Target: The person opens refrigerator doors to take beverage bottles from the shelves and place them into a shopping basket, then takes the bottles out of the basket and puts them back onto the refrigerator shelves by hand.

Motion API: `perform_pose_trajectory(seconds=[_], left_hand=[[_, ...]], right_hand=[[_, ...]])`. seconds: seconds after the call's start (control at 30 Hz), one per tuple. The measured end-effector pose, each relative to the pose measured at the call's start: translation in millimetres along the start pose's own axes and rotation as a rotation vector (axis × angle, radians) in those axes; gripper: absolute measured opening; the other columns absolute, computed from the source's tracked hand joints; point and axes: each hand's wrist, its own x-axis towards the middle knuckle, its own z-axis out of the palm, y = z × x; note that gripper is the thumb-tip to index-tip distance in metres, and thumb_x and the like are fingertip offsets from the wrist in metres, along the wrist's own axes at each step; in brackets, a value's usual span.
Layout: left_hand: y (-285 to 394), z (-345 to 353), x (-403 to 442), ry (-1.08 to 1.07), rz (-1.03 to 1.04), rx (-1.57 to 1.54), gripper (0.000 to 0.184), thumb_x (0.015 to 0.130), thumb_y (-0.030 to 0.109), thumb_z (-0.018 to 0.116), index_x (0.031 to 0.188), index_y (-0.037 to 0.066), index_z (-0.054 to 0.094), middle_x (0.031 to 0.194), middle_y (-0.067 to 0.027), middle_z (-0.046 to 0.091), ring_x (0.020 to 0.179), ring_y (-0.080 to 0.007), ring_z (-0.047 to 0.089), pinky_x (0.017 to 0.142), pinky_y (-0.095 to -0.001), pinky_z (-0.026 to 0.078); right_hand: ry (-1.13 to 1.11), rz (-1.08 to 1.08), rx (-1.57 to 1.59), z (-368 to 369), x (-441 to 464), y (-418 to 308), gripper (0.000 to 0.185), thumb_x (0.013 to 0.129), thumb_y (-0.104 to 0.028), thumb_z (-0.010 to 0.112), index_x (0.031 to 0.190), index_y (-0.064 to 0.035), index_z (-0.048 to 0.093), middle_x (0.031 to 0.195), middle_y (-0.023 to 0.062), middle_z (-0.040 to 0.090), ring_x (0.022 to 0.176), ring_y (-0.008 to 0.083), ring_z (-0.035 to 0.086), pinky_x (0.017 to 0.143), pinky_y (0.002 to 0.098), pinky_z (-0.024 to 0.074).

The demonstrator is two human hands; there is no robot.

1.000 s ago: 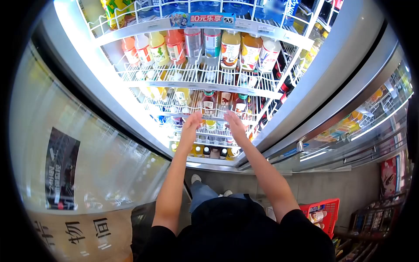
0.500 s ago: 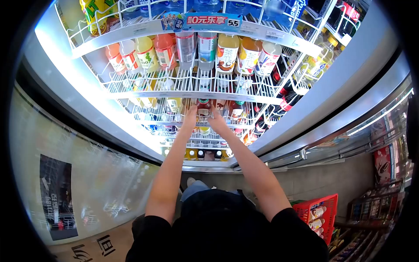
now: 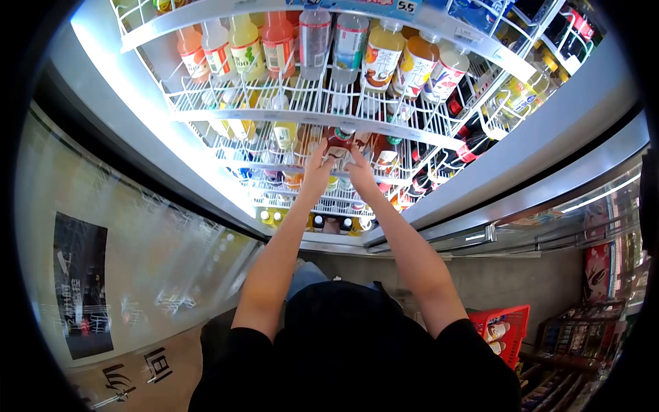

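Observation:
A dark red bottle point(image 3: 338, 141) with a pale label stands at the front of a middle shelf in the lit fridge, its top partly under the shelf edge above. My left hand point(image 3: 319, 167) is closed on its left side, and my right hand point(image 3: 360, 168) is closed on its right side. To the right of my right hand is a similar bottle with a green cap point(image 3: 386, 152). A yellowish bottle point(image 3: 285, 134) stands left of my left hand.
The wire shelf above point(image 3: 316, 118) holds a row of coloured drinks. An open glass door point(image 3: 158, 254) is on the left, a metal-framed door point(image 3: 480, 237) on the right. A red basket point(image 3: 516, 336) with bottles sits on the floor at lower right.
Both hands have reached further into the fridge and closed in on the dark red bottle from its two sides. The bottle now looks tilted. The view has shifted slightly.

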Motion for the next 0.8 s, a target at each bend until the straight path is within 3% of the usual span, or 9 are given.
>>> perform_pose_trajectory(seconds=[0.13, 0.17, 0.37, 0.4, 0.43, 0.57, 0.6, 0.67, 0.8], left_hand=[[-31.9, 6.3, 5.2, 0.049, 0.167, 0.061, 0.053, 0.093, 0.007, 0.061, 0.142, -0.001, 0.042, 0.141, -0.0204, 0.049, 0.129, -0.0317, 0.049, 0.108, -0.0376, 0.037], [-34.6, 7.5, 5.0, 0.049, 0.161, 0.060, 0.053, 0.093, 0.007, 0.061, 0.142, -0.001, 0.042, 0.141, -0.0204, 0.049, 0.129, -0.0317, 0.049, 0.108, -0.0376, 0.037], [4.1, 14.0, 1.1, 0.092, 0.207, -0.060, 0.055, 0.088, 0.012, 0.070, 0.134, -0.005, 0.045, 0.124, -0.0218, 0.052, 0.124, -0.0332, 0.051, 0.105, -0.0389, 0.041], [0.7, 10.9, 6.7, 0.100, 0.217, -0.043, 0.061, 0.086, 0.015, 0.075, 0.135, -0.003, 0.043, 0.125, -0.0131, 0.050, 0.114, -0.0211, 0.054, 0.098, -0.0325, 0.045], [0.4, 7.0, 9.0, 0.098, 0.212, -0.044, 0.061, 0.086, 0.015, 0.075, 0.135, -0.003, 0.043, 0.125, -0.0131, 0.050, 0.114, -0.0211, 0.054, 0.098, -0.0325, 0.045], [5.4, -8.5, 23.4, 0.019, 0.242, 0.447, 0.077, 0.079, 0.028, 0.081, 0.139, -0.004, 0.043, 0.129, -0.0197, 0.048, 0.112, -0.0276, 0.058, 0.097, -0.0356, 0.048], [2.4, -11.5, 28.5, -0.019, 0.229, 0.489, 0.081, 0.078, 0.031, 0.082, 0.140, -0.003, 0.043, 0.130, -0.0196, 0.048, 0.109, -0.0273, 0.060, 0.096, -0.0346, 0.048], [-11.3, -20.7, 47.3, -0.106, 0.213, 0.330, 0.081, 0.077, 0.031, 0.082, 0.140, -0.002, 0.042, 0.130, -0.0193, 0.050, 0.109, -0.0276, 0.060, 0.096, -0.0348, 0.049], [-0.8, -25.2, 40.2, -0.222, 0.262, 0.178, 0.083, 0.075, 0.029, 0.085, 0.140, 0.001, 0.041, 0.128, -0.0171, 0.057, 0.112, -0.0265, 0.062, 0.096, -0.0349, 0.050]], right_hand=[[-0.115, -0.060, 0.187, -0.3, 3.2, 12.1, 0.073, 0.082, -0.004, 0.053, 0.152, -0.0084, 0.032, 0.136, 0.0188, 0.055, 0.120, 0.0264, 0.054, 0.101, 0.0318, 0.0409], [-0.167, -0.021, 0.296, -3.2, 1.1, 6.7, 0.073, 0.079, 0.006, 0.048, 0.150, 0.0003, 0.033, 0.149, 0.0114, 0.043, 0.142, 0.0225, 0.035, 0.110, 0.0302, 0.0312], [-0.213, -0.145, 0.333, -10.6, -6.9, -3.5, 0.070, 0.081, 0.010, 0.044, 0.150, 0.0000, 0.034, 0.147, 0.0091, 0.046, 0.140, 0.0223, 0.039, 0.106, 0.0296, 0.0345], [-0.174, -0.164, 0.347, -8.8, -6.3, -1.5, 0.065, 0.083, 0.007, 0.043, 0.147, 0.0002, 0.038, 0.141, 0.0103, 0.051, 0.130, 0.0206, 0.046, 0.105, 0.0281, 0.0355], [-0.133, -0.175, 0.362, -6.6, -6.9, 7.6, 0.060, 0.085, 0.004, 0.043, 0.145, 0.0004, 0.042, 0.135, 0.0114, 0.057, 0.120, 0.0189, 0.053, 0.104, 0.0267, 0.0366], [-0.084, -0.145, 0.315, -6.1, -4.7, 5.7, 0.054, 0.089, 0.001, 0.043, 0.142, 0.0052, 0.044, 0.124, 0.0118, 0.063, 0.105, 0.0150, 0.058, 0.091, 0.0239, 0.0436], [-0.078, -0.145, 0.313, -6.9, -3.2, 6.3, 0.054, 0.089, 0.001, 0.043, 0.142, 0.0052, 0.044, 0.124, 0.0118, 0.063, 0.105, 0.0150, 0.058, 0.091, 0.0239, 0.0436], [-0.193, -0.174, 0.296, -7.7, -1.6, 10.8, 0.056, 0.095, -0.001, 0.044, 0.149, 0.0055, 0.032, 0.148, 0.0150, 0.045, 0.138, 0.0226, 0.043, 0.106, 0.0292, 0.0382], [-0.168, -0.153, 0.284, -8.7, -6.7, 7.5, 0.053, 0.094, 0.002, 0.043, 0.146, 0.0093, 0.035, 0.146, 0.0177, 0.048, 0.135, 0.0240, 0.047, 0.108, 0.0309, 0.0389]])
